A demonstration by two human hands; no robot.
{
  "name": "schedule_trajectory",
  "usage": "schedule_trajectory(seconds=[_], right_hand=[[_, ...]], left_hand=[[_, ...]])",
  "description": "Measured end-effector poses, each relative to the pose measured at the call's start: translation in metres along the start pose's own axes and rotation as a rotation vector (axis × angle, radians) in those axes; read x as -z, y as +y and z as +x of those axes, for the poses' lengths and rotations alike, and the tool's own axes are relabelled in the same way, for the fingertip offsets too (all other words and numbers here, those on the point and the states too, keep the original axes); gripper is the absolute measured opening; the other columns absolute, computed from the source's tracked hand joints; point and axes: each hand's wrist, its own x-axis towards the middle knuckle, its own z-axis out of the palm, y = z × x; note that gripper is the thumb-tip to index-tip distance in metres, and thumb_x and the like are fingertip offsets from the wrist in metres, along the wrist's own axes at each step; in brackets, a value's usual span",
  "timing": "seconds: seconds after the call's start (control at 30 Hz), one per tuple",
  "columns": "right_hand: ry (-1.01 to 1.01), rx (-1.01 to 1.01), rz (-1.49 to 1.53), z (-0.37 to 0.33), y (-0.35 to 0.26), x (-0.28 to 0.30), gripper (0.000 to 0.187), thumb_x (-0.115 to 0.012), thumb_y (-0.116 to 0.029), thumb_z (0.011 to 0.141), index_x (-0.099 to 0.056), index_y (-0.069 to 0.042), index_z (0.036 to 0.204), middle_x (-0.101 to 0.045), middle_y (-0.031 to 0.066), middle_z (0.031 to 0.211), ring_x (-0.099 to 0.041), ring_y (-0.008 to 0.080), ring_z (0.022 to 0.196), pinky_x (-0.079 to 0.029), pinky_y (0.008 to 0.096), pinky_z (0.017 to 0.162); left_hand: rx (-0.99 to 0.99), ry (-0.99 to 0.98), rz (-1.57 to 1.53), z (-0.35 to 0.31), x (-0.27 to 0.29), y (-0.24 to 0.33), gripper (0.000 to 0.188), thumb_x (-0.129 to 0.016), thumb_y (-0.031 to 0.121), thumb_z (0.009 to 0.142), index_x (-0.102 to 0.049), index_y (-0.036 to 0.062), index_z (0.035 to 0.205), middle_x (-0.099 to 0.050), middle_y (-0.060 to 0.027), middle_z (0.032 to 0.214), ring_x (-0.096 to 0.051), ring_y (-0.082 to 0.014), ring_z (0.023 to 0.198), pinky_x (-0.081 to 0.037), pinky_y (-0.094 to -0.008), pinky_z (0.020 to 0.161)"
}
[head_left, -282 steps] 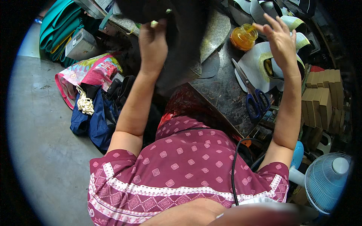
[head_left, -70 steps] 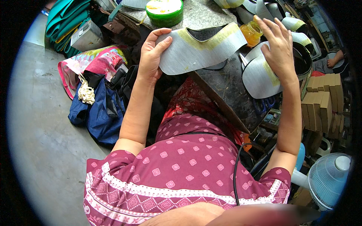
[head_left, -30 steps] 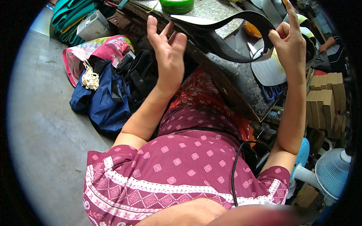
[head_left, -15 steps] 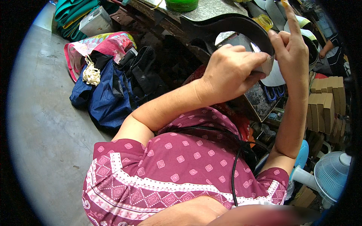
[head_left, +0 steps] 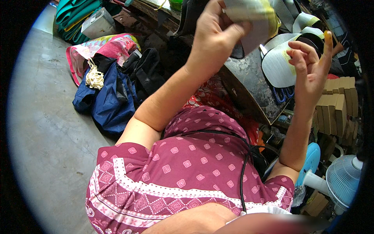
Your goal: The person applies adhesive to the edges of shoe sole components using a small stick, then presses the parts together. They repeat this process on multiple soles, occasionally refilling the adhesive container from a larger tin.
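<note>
The left hand has its grip closed on a curved grey piece, which juts rightward past the thumb above the bench. The right hand is apart, grip wide, index finger raised.

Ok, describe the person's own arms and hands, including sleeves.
Short maroon sleeves with pink diamond motifs and white patterned trim leave the forearms bare. The left hand and right hand are ungloved; an amber smear coats one right fingertip.
</note>
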Motion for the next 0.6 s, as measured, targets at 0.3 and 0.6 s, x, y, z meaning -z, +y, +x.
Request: schedule_trajectory(seconds=[0.3,0.6], right_hand=[[-0.077,0.152,-0.156,-0.043,-0.015,-0.013,0.117,-0.079,-0.019,0.083,0.011,-0.017,0.158,-0.049,0.0212,0.138,-0.061,0.029,0.116,-0.052,0.0366,0.094],[-0.016,-0.317,0.028,-0.029,-0.016,-0.003,0.11,-0.073,-0.001,0.078,-0.001,-0.014,0.16,-0.061,0.0196,0.128,-0.066,0.025,0.107,-0.053,0.0335,0.093]], left_hand=[[0.169,-0.104,0.016,-0.033,-0.035,0.013,0.038,-0.072,0.001,0.087,-0.054,-0.0008,0.121,-0.067,-0.0105,0.112,-0.066,-0.0164,0.101,-0.056,-0.0295,0.084],[-0.547,-0.179,0.916,-0.036,-0.014,0.008,0.014,-0.076,0.021,0.078,-0.066,0.0114,0.081,-0.064,-0.0081,0.1,-0.063,-0.0259,0.09,-0.054,-0.0351,0.072]])
